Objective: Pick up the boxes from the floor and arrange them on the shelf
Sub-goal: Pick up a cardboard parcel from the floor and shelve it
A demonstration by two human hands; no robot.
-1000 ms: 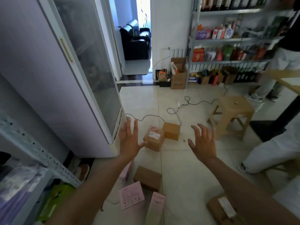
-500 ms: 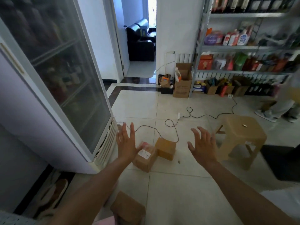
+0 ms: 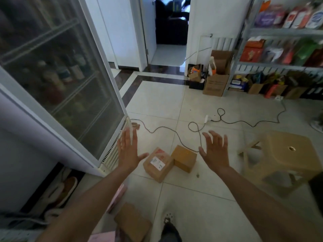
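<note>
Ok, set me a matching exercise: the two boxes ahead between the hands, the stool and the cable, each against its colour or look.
Things:
1. left box
2. right box
3. stool
4. cable

Looks:
A. tan, hole in its top
B. black, looping
C. brown, white label on top
D. brown, no label showing

Pairs: 1-C, 2-D, 3-A, 4-B
</note>
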